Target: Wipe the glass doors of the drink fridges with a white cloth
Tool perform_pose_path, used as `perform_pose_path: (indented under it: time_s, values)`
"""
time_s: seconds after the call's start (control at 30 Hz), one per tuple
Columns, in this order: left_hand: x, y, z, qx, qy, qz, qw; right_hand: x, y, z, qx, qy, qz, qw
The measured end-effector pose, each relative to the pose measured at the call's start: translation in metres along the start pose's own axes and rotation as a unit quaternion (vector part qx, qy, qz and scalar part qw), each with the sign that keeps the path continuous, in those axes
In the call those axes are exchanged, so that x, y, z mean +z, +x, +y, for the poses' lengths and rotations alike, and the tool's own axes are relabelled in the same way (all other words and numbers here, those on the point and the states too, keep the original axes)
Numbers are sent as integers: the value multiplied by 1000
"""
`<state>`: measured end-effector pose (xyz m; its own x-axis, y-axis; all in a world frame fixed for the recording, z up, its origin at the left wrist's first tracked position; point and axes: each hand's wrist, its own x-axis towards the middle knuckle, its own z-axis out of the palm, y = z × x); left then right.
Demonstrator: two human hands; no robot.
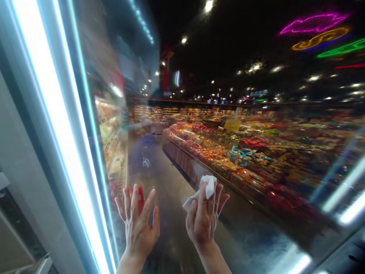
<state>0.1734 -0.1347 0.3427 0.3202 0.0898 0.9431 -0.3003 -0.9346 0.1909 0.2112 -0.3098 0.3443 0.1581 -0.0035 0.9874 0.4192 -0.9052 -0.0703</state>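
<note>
My left hand (139, 226) is raised with its fingers spread, back toward me, and nothing in it. It appears to be at or close to a clear glass pane (171, 243); whether it touches, I cannot tell. A small red patch (140, 199) shows between its fingers, its kind unclear. To the right, my right hand (203, 222) has its fingers over a crumpled white wipe (210, 185). The wipe sticks out past the fingertips and at the thumb side. Part of it is hidden behind the hand.
Bright vertical light tubes (54, 114) run along the left frame. Beyond the glass, a long store counter (182, 152) is heaped with colourful packaged goods (211, 144). A grey floor aisle (151, 163) leads between it and shelves (114, 152) at left. Neon outlines (316, 24) glow upper right.
</note>
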Motion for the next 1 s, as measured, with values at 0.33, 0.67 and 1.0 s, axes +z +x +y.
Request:
perform_pose_path:
  time_s: [0.33,0.67,1.0]
  values:
    - [2,5,9,-28,-2,13,1000,-1,4,1,-55,33,-12,998]
    - [28,6,60,-25,-22,10,999,-18,-13,38,-89,44,-47,994]
    - [56,2,132,8,-31,-4,999,-54,-3,123,-34,-17,-26,999]
